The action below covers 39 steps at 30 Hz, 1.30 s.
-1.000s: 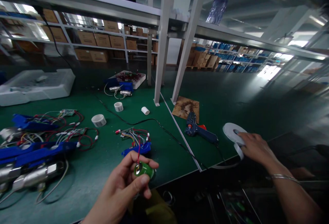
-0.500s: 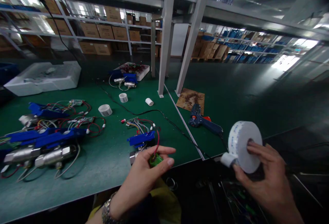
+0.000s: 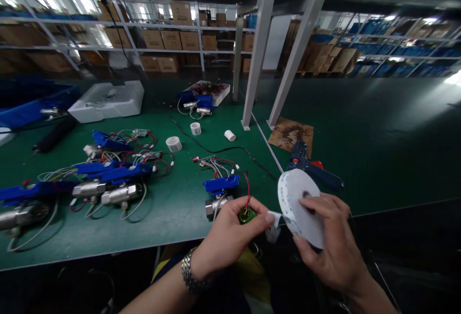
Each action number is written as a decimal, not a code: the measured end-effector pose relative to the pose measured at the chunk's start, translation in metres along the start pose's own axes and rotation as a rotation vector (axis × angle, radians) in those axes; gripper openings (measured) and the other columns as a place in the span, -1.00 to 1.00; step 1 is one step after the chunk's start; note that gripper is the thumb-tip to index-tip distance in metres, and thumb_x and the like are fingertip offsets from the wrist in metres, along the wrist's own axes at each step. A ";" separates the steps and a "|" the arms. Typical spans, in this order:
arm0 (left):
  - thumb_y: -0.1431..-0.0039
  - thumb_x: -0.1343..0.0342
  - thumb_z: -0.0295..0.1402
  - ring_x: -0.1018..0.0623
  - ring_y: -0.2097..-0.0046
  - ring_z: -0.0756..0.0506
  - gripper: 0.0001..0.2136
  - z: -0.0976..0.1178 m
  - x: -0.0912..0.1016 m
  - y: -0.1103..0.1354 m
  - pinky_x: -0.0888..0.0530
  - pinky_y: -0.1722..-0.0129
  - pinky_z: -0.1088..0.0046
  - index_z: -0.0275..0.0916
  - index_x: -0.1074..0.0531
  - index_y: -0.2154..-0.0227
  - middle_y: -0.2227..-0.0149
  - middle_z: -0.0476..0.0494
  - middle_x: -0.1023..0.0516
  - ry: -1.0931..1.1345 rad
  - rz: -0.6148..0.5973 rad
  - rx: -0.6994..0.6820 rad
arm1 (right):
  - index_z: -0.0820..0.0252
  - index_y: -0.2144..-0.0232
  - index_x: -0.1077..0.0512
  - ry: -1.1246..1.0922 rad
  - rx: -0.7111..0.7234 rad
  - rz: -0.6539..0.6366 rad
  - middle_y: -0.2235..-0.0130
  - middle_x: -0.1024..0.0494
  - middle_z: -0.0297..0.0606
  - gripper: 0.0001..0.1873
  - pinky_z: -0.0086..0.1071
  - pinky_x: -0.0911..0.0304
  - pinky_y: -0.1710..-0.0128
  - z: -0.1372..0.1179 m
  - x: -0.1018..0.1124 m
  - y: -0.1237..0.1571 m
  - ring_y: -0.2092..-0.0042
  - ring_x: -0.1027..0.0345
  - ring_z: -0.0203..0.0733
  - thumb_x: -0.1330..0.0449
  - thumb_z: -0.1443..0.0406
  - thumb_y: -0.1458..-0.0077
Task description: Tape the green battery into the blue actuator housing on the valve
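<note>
Green surface (image 3: 173, 218) beneath hands: left hand (image 3: 230, 235) pinching green part (image 3: 248, 215), right hand (image 3: 331, 242) gripping tape roll (image 3: 298, 206), now brought alongside, loose end touching.

Nothing here can be read. The white tape roll (image 3: 300, 213) carries small blue marks along its edge (a repeating print, too fine to make out as letters). The cardboard boxes (image 3: 162, 40) on the far shelves show faint pale labels, but they are too small and blurred to yield any word, brand or number.
</note>
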<state>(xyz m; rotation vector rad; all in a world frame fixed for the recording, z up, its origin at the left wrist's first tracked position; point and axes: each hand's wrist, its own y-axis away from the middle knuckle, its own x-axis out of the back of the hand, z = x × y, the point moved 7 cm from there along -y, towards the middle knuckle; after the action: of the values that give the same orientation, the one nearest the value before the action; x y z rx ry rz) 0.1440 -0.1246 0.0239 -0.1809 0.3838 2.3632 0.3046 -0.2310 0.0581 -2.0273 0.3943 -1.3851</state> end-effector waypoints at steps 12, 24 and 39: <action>-0.08 -0.47 -0.14 -0.37 0.38 0.03 -0.68 -0.023 0.000 0.024 -0.27 0.35 0.50 -0.30 -0.55 0.38 0.43 0.01 -0.51 -0.074 -0.104 0.146 | 0.16 -0.26 -0.24 0.163 0.033 0.068 -0.05 -0.48 -0.01 -0.49 0.14 -0.07 -0.29 0.017 0.002 -0.001 -0.06 -0.43 0.19 -0.30 0.15 -0.41; -0.24 -0.40 -0.16 -0.63 0.19 -0.09 -0.45 -0.031 0.008 0.031 -0.47 0.11 0.39 -0.21 -0.49 -0.24 0.21 -0.20 -0.66 0.283 -0.122 0.109 | 0.14 -0.15 -0.37 0.227 -0.079 0.072 0.07 -0.51 -0.03 -0.49 0.18 -0.07 -0.25 0.035 0.021 -0.001 0.02 -0.44 0.31 -0.11 -0.12 -0.50; 0.35 -0.69 -0.21 -0.41 0.42 0.05 -0.41 -0.026 0.018 0.009 -0.33 0.38 0.48 -0.27 -0.56 0.24 0.40 0.03 -0.52 0.281 0.132 0.048 | 0.07 -0.11 -0.43 0.424 0.229 0.063 -0.09 -0.51 -0.10 -0.61 0.16 -0.07 -0.32 -0.029 0.011 0.009 0.06 -0.45 0.16 -0.42 0.22 -0.32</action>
<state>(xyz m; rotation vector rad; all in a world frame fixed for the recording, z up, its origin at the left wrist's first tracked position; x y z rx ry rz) 0.1255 -0.1276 -0.0025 -0.4816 0.6019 2.4600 0.2832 -0.2539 0.0664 -1.5229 0.4523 -1.7351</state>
